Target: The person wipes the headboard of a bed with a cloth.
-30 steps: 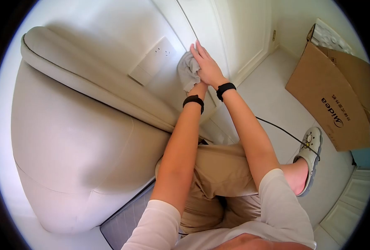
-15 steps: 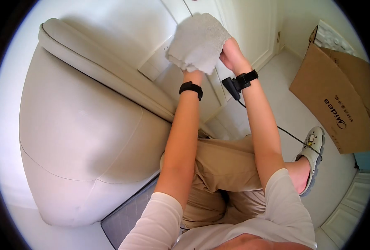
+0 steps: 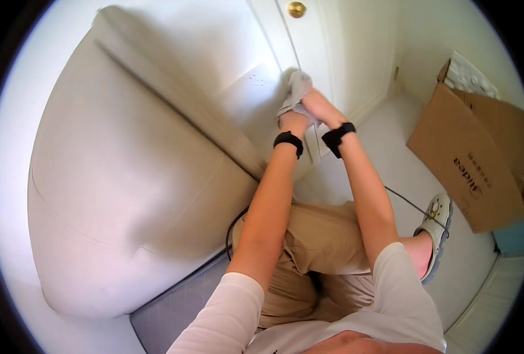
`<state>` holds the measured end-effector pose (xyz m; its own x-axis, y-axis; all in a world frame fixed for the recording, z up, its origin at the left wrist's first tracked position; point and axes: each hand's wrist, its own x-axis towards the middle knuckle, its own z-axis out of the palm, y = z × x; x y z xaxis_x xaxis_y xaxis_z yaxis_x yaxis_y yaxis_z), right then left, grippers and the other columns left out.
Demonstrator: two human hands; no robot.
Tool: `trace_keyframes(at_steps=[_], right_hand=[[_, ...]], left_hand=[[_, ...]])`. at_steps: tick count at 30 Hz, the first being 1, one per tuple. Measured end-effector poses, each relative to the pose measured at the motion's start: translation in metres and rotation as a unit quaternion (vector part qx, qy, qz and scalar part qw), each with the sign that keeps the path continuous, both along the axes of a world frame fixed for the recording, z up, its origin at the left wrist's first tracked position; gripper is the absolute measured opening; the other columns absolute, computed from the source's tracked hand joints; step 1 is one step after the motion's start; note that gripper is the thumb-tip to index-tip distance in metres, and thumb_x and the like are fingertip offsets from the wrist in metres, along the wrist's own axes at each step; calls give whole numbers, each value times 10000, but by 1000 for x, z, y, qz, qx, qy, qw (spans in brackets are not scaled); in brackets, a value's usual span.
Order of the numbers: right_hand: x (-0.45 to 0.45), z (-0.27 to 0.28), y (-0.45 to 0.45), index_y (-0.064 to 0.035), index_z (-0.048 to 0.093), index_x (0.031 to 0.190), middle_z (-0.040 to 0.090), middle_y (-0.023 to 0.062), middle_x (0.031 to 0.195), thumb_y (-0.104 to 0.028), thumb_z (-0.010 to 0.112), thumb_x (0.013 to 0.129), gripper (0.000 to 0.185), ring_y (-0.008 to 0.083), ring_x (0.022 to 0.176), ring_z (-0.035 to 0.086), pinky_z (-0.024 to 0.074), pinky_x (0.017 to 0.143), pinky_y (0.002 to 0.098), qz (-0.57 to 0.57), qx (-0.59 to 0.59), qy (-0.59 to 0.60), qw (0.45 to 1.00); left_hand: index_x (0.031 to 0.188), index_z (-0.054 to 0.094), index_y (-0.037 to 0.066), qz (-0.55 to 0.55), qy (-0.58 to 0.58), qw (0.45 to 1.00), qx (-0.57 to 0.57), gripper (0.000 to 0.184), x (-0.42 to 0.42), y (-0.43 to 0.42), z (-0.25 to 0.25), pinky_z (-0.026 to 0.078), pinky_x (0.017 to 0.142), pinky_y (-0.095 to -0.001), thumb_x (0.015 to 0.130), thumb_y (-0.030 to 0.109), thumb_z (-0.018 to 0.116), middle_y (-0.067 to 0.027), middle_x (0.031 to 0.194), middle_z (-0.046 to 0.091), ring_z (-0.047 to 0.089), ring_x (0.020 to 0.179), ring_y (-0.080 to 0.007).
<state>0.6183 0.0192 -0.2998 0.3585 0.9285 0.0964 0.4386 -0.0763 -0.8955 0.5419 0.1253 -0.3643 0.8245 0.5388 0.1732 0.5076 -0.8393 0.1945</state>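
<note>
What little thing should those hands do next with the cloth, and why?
Probably press the grey cloth flatter toward the white door frame with the right hand: the cloth looks bunched over the left hand, the right hand is right beside it, and the frame is close. Blur hides whether they touch.

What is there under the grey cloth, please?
The left hand goes in beneath the lower edge of the grey cloth; only its base shows. Its fingers are covered, so their grip cannot be seen.
</note>
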Motion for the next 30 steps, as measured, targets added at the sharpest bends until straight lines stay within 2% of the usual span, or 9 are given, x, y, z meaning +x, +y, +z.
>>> trace_keyframes(at_steps=[5, 8, 11, 15, 19, 23, 24, 27, 30], right_hand=[[-37, 124, -56, 19, 566, 1405, 673, 152, 1297, -318, 538, 1036, 501, 246, 1194, 616, 472, 1033, 352, -195, 300, -74, 931], [-104, 200, -114, -10, 659, 1283, 703, 175, 1238, -170, 612, 963, 360, 315, 1124, 670, 498, 996, 383, -199, 431, -46, 879], [-123, 214, -132, 58, 646, 1292, 708, 129, 1214, -202, 650, 966, 417, 202, 1101, 641, 486, 990, 321, -195, 499, -123, 835], [-158, 210, -131, 49, 655, 1240, 701, 131, 1238, -91, 675, 873, 393, 234, 1099, 657, 484, 998, 334, -131, 574, -234, 774], [-187, 196, -120, -24, 677, 1177, 703, 86, 1211, -37, 662, 839, 338, 219, 1091, 650, 499, 936, 316, -71, 528, -182, 827], [-210, 194, -127, -41, 608, 856, 660, 92, 816, -44, 656, 771, 98, 283, 650, 571, 467, 598, 364, -171, 336, -203, 904], [-206, 186, -123, -34, 555, 749, 615, 65, 660, -125, 623, 873, 168, 204, 533, 498, 376, 510, 366, -117, 298, -169, 932], [-196, 178, -114, -19, 563, 700, 614, 54, 610, -223, 559, 979, 346, 141, 554, 544, 420, 523, 319, 114, 177, 182, 961], [-212, 188, -121, 11, 672, 989, 733, 120, 898, -242, 515, 1051, 304, 144, 788, 694, 531, 681, 292, 150, 214, 283, 923]], left_hand=[[1386, 549, 54, -87, -460, 878, -96, 520, 7, -43, 88, 476, 1044, -441, 938, 292, 664, -182, 1346, 625, 593, 1229, -349], [1382, 551, 47, -81, -529, 836, -117, 510, -35, -67, 139, 483, 1033, -442, 944, 285, 658, -181, 1338, 630, 598, 1220, -351], [1377, 553, 39, -52, -573, 812, -97, 500, -97, -97, 169, 491, 1022, -443, 949, 277, 652, -181, 1330, 634, 603, 1212, -353], [1372, 556, 30, 21, -596, 802, -31, 486, -181, -130, 193, 500, 1006, -444, 957, 268, 644, -181, 1320, 640, 610, 1200, -356], [1366, 559, 20, 104, -601, 790, 60, 473, -243, -142, 199, 509, 991, -446, 964, 258, 637, -180, 1310, 646, 617, 1189, -359], [1360, 561, 10, 148, -589, 782, 142, 460, -287, -147, 187, 519, 976, -447, 972, 248, 629, -180, 1300, 651, 624, 1178, -362], [1359, 562, 8, 157, -581, 782, 160, 457, -293, -144, 182, 521, 972, -447, 974, 245, 627, -180, 1297, 653, 626, 1175, -362], [1355, 564, 1, 176, -564, 780, 205, 448, -309, -140, 174, 528, 960, -448, 979, 238, 621, -180, 1289, 657, 631, 1166, -364], [1351, 566, -7, 194, -573, 769, 205, 438, -309, -151, 189, 535, 949, -449, 985, 230, 615, -179, 1282, 662, 636, 1158, -367]])
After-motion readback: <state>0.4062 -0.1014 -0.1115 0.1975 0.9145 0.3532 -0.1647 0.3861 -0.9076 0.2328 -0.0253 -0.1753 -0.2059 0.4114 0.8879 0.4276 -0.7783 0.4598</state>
